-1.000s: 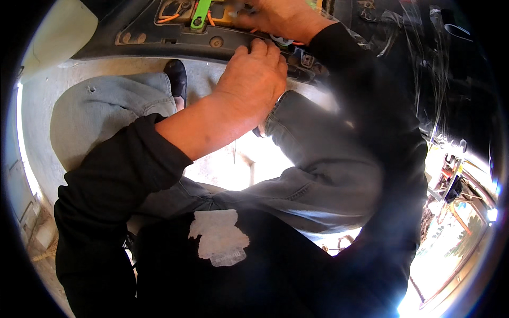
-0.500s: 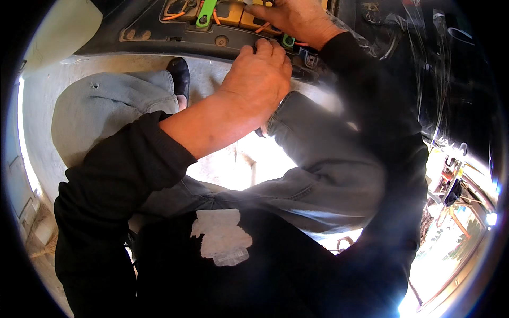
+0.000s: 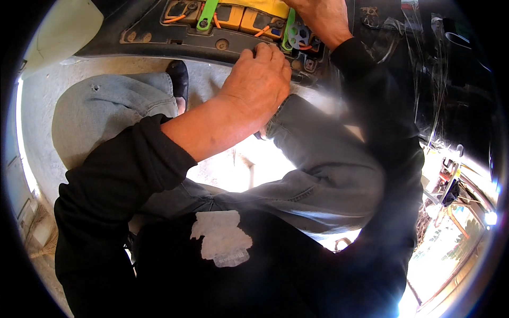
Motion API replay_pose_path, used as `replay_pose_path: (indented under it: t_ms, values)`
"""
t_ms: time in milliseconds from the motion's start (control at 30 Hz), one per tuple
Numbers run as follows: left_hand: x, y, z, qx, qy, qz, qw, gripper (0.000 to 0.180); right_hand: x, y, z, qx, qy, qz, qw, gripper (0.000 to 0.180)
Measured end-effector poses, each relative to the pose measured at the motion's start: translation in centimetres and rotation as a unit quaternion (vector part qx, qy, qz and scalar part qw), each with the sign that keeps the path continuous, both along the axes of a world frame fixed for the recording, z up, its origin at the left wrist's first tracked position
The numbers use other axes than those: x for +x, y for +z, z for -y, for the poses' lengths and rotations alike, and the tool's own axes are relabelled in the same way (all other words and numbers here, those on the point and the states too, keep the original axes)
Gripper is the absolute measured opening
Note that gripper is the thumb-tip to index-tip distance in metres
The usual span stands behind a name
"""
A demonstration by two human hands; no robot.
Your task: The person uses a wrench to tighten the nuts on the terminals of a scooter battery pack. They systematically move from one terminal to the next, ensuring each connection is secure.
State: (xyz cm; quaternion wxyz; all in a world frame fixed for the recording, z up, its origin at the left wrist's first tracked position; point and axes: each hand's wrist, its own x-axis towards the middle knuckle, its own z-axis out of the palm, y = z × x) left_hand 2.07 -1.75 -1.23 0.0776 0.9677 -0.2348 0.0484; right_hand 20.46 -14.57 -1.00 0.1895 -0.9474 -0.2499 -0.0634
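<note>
Overhead, both hands (image 3: 260, 79) curled (grip unclear) at crosswise yellow battery block (image 3: 254, 13).

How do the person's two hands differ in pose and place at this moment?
The left hand lies knuckles up, fingers curled onto the dark panel's lower edge; the right hand sits higher, at the picture's top, over the yellow blocks and a green strap. The left forearm is bare with its black sleeve pushed back; the right sleeve reaches the wrist. Both touch the same panel. Whether either grips anything cannot be told.
</note>
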Motion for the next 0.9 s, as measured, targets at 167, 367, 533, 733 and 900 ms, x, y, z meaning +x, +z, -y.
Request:
replay_pose_path:
  t_ms: [167, 367, 533, 733, 900]
  values:
    - [-0.5, -0.9, -0.2, -0.008, 0.032, 0.011, 0.999, 0.047, -0.6, -1.9, -0.3, -0.022, 0.013, 0.055, 0.998, 0.041]
    - [-0.3, -0.9, 0.0, -0.007, 0.031, 0.018, 0.999, 0.051, -2.4, -1.7, 0.0, -0.035, -0.013, 0.094, 0.995, 0.039]
    - [-0.3, -0.5, 0.1, -0.001, 0.026, 0.009, 1.000, 0.054, -2.4, -2.1, 0.5, -0.029, -0.021, 0.077, 0.996, 0.037]
    - [-0.2, -0.4, 0.1, -0.020, 0.026, 0.002, 0.999, 0.056, -2.3, -2.1, 1.0, -0.011, -0.026, 0.106, 0.994, 0.036]
    - [0.1, -0.8, 0.3, 0.003, 0.036, 0.001, 0.999, 0.055, -3.2, -1.7, 0.9, 0.012, -0.034, 0.075, 0.997, 0.036]
